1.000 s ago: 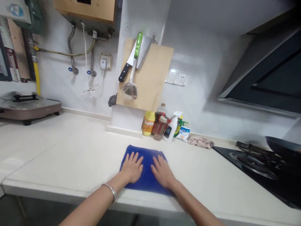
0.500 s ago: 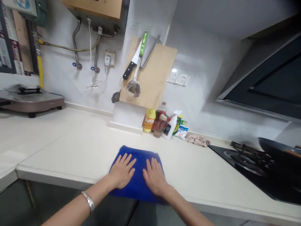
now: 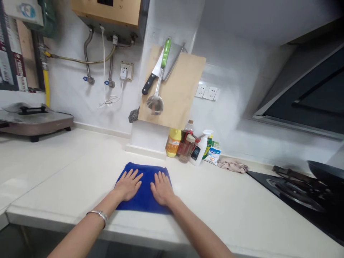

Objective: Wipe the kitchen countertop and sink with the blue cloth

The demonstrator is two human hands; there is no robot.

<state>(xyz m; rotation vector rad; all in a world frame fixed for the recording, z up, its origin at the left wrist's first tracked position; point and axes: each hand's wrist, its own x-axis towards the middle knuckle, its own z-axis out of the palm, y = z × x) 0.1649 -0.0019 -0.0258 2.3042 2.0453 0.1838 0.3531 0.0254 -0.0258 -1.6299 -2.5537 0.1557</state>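
Observation:
A blue cloth (image 3: 145, 195) lies spread out on the white countertop (image 3: 215, 208), close to its front edge. My left hand (image 3: 128, 185) rests flat on the cloth's left part, fingers spread, with a silver bracelet (image 3: 100, 215) on that wrist. On the right part of the same cloth my right hand (image 3: 162, 189) presses palm down, its fingers stretched out. Neither hand grasps anything. The cloth under both palms is hidden.
Bottles (image 3: 186, 147), a white spray bottle (image 3: 199, 148) and a crumpled beige rag (image 3: 232, 165) stand or lie along the wall. A black gas stove (image 3: 292, 190) is at right, an electric pan (image 3: 37, 122) at left. A cutting board (image 3: 180, 93), knives and a ladle (image 3: 156, 104) hang above.
Both hands and the blue cloth have slid away from me and leftward. The cloth's near edge, which hung over the counter's front, now lies on top.

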